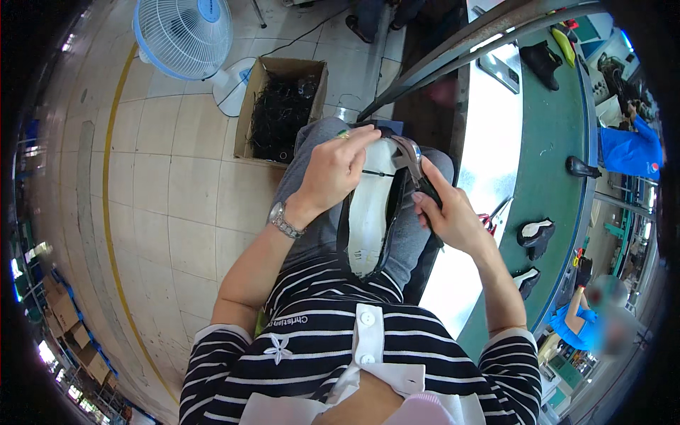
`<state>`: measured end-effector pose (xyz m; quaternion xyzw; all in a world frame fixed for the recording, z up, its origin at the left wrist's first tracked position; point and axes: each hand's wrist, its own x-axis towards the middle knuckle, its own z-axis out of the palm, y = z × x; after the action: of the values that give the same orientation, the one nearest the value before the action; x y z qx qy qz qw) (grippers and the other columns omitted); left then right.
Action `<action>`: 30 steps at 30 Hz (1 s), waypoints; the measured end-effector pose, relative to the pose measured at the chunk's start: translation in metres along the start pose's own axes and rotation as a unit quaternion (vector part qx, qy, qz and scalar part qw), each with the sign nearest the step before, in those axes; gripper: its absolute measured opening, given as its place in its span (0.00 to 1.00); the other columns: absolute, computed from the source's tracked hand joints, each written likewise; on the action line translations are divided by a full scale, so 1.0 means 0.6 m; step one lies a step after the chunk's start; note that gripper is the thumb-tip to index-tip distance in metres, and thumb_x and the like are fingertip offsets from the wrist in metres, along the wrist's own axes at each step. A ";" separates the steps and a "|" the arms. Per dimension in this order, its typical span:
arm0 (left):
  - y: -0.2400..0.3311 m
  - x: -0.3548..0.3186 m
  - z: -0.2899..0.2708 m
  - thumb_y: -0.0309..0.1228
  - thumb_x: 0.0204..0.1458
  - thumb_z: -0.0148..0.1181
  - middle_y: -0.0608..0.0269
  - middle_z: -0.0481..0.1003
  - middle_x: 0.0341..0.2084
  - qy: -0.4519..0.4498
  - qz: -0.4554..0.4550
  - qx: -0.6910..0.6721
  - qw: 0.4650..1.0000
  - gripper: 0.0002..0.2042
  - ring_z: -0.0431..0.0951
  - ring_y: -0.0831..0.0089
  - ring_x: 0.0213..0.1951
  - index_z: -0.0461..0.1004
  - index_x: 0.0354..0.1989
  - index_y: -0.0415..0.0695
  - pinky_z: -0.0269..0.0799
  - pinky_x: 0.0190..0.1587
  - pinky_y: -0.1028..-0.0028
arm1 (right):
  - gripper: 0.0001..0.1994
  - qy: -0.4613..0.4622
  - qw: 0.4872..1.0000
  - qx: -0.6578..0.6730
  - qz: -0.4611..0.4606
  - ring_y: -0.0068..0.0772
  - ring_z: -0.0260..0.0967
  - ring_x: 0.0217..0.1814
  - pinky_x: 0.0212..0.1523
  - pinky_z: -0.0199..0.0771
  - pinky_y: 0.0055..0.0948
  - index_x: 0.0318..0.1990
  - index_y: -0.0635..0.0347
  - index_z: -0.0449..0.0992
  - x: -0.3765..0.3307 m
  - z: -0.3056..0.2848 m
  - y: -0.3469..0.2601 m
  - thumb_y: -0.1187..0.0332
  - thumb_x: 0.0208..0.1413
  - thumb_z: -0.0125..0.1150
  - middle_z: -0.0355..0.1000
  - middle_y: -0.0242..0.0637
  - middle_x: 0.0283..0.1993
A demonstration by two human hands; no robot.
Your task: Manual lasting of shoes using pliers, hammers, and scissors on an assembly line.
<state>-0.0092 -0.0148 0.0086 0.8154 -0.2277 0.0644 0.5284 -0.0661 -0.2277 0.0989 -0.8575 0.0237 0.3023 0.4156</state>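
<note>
Resting sole-up on the person's lap is a shoe upper on a white last [370, 212], its length running from the knees toward the striped shirt, and both hands work at its far end. The left hand [333, 173], with a metal wristwatch [285, 221] on the wrist, lies curled over the left side of that end, fingertips pressed down on the dark edge of the upper; it grips the shoe rather than any tool. The right hand [448, 212] comes in from the other side and is closed around the handles of metal pincers [409, 157], whose head sits on the top of the last just beside the left fingertips; whether the pincer head actually bites the leather is hard to tell at this angle. On the floor beyond the knees stands a cardboard box [282, 106] of dark scraps, with a blue-and-white fan [185, 35] beside it. To the right runs a green conveyor belt [559, 142] carrying other shoes
</note>
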 end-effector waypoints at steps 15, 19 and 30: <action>-0.009 0.003 -0.003 0.16 0.45 0.53 0.44 0.72 0.51 -0.082 0.122 0.144 0.979 0.19 0.78 0.55 0.45 0.72 0.49 0.34 0.76 0.48 0.66 | 0.35 0.194 0.959 -0.170 -0.115 0.60 0.74 0.28 0.31 0.72 0.49 0.71 0.48 0.46 0.018 0.001 -0.062 0.74 0.59 0.54 0.73 0.56 0.27; -0.023 0.004 -0.006 0.16 0.45 0.53 0.45 0.73 0.51 -0.070 0.139 0.154 0.976 0.18 0.78 0.55 0.45 0.72 0.48 0.34 0.76 0.48 0.66 | 0.35 0.115 0.943 -0.297 -0.096 0.60 0.74 0.27 0.28 0.72 0.50 0.71 0.53 0.44 0.037 0.003 -0.031 0.72 0.59 0.54 0.72 0.55 0.24; -0.033 -0.007 -0.003 0.18 0.46 0.51 0.39 0.73 0.48 -0.059 0.134 0.115 0.983 0.12 0.78 0.50 0.41 0.70 0.41 0.37 0.76 0.44 0.63 | 0.35 0.102 0.922 -0.346 -0.137 0.52 0.74 0.21 0.23 0.72 0.45 0.71 0.53 0.46 0.025 0.011 -0.041 0.72 0.58 0.54 0.71 0.50 0.20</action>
<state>-0.0041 -0.0052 -0.0083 0.8352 -0.3565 0.1125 0.4035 -0.0502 -0.2036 0.1047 -0.9690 -0.1581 0.1423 0.1256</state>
